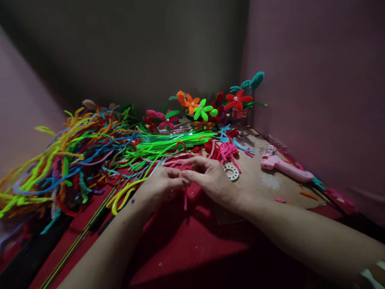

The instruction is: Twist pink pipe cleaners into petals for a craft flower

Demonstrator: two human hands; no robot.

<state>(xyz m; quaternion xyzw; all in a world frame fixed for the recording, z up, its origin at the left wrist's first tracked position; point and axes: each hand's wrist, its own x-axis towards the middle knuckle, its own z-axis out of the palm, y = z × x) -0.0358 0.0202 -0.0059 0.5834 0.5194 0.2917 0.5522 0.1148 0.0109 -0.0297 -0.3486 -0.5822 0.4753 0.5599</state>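
Both hands meet at the middle of the view, above a red surface point(192, 253). My left hand point(164, 182) has its fingers pinched together on a pink pipe cleaner point(185, 200), whose end hangs down between the hands. Touching it from the right, my right hand point(207, 176) closes thumb and fingers on the same small pink piece. Most of that piece is hidden by the fingers. Just beyond my right hand lie a round disc with holes point(232, 173) and a bundle of bright pink pipe cleaner point(227, 151).
Many coloured pipe cleaners point(69, 160) are heaped at the left, with green ones point(180, 139) behind the hands. Fuzzy flowers point(203, 109) stand at the back. A pink glue gun point(284, 165) rests on brown board point(255, 188) at right. Yellow-handled pliers point(120, 198) lie by my left wrist.
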